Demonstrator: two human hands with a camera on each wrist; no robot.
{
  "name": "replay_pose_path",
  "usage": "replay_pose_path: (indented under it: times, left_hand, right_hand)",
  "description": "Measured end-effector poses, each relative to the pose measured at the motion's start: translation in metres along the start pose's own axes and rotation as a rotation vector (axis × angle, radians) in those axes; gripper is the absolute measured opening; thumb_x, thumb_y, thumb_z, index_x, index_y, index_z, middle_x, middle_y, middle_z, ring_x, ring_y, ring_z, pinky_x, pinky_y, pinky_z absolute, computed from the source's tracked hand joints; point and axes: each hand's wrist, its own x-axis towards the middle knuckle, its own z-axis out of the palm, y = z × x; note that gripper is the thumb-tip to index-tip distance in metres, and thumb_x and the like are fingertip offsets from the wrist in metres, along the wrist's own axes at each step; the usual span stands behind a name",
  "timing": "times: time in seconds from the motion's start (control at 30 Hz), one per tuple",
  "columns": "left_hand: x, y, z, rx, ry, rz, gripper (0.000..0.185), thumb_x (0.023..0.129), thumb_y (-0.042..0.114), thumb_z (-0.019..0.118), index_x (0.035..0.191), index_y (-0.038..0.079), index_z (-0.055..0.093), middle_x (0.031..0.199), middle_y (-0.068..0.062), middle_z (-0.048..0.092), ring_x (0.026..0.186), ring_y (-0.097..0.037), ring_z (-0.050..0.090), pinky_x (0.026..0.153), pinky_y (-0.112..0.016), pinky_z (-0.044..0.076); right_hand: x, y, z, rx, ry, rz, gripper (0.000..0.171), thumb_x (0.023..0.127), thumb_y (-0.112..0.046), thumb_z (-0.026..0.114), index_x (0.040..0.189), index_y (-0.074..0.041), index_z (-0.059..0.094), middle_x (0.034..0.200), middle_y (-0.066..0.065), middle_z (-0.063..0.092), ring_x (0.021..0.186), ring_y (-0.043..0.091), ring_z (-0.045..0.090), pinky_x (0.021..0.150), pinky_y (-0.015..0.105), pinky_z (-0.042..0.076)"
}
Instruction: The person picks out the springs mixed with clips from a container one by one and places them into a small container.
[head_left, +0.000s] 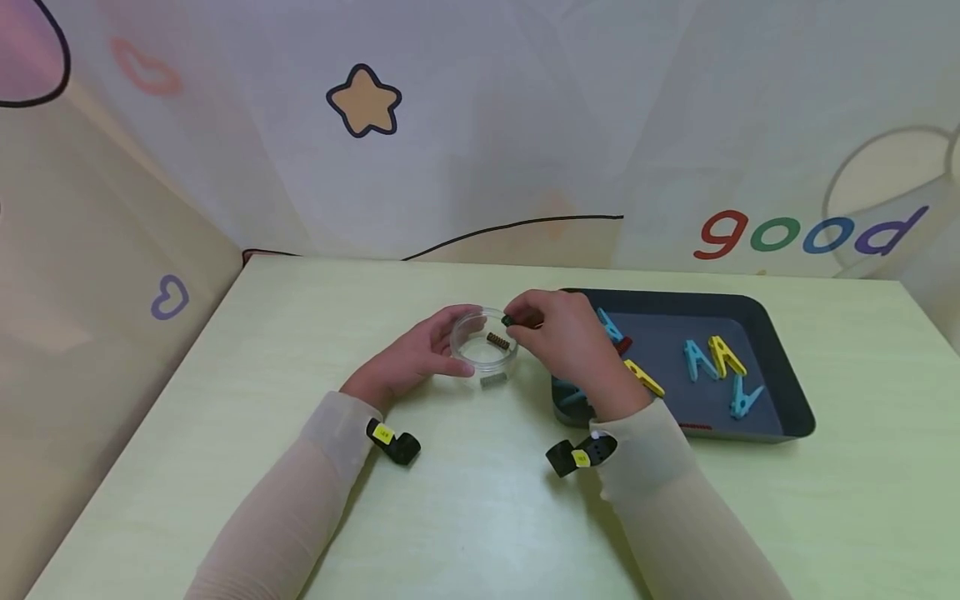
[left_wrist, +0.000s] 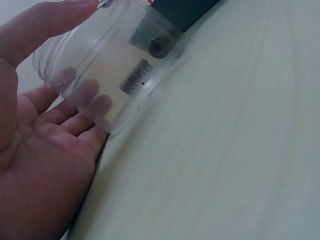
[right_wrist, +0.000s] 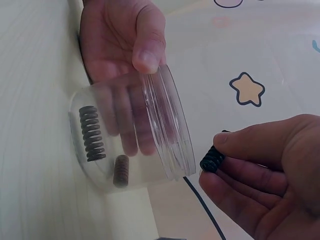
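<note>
My left hand (head_left: 416, 354) grips a clear plastic jar (head_left: 459, 342), thumb at the rim and fingers wrapped round its wall. The open jar stands upright on the table. Inside, in the right wrist view, lie a grey coil spring (right_wrist: 91, 134) and a reddish-brown coil spring (right_wrist: 121, 171). Between thumb and fingertips my right hand (head_left: 566, 333) pinches a dark green coil spring (right_wrist: 213, 159), just beside the jar's mouth. In the head view that spring is partly covered by the fingers.
Right of the jar, a dark grey tray (head_left: 787, 408) sits partly under my right forearm. It holds blue clothespins (head_left: 699, 360), yellow clothespins (head_left: 726, 357) and a red spring (head_left: 696, 427) near its front wall. A printed backdrop (head_left: 480, 125) rises behind the pale table (head_left: 465, 517).
</note>
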Motion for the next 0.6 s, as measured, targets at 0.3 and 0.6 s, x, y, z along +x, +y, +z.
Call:
replay_pose_path:
  times: [0.3, 0.6]
  left_hand:
    - [0.0008, -0.002, -0.0003, -0.013, -0.011, 0.004, 0.076, 0.083, 0.002, 0.071, 0.148, 0.019, 0.034, 0.154, -0.005, 0.038, 0.144, -0.015, 0.031, 0.118, -0.042, 0.028]
    - [0.0002, 0.0004, -0.0009, -0.009, 0.0, -0.007, 0.076, 0.082, 0.003, 0.072, 0.146, 0.022, 0.036, 0.151, -0.001, 0.041, 0.143, -0.016, 0.033, 0.117, -0.043, 0.027]
  right_hand:
    - [-0.0012, -0.004, 0.0052, 0.02, -0.008, -0.021, 0.024, 0.09, -0.021, 0.069, 0.112, -0.013, 0.069, 0.102, 0.002, 0.074, 0.092, 0.017, 0.068, 0.083, 0.036, 0.056]
    - [-0.0014, -0.0086, 0.0067, 0.026, -0.005, -0.032, 0.025, 0.089, -0.022, 0.07, 0.113, -0.013, 0.069, 0.102, 0.002, 0.074, 0.092, 0.017, 0.069, 0.083, 0.035, 0.056]
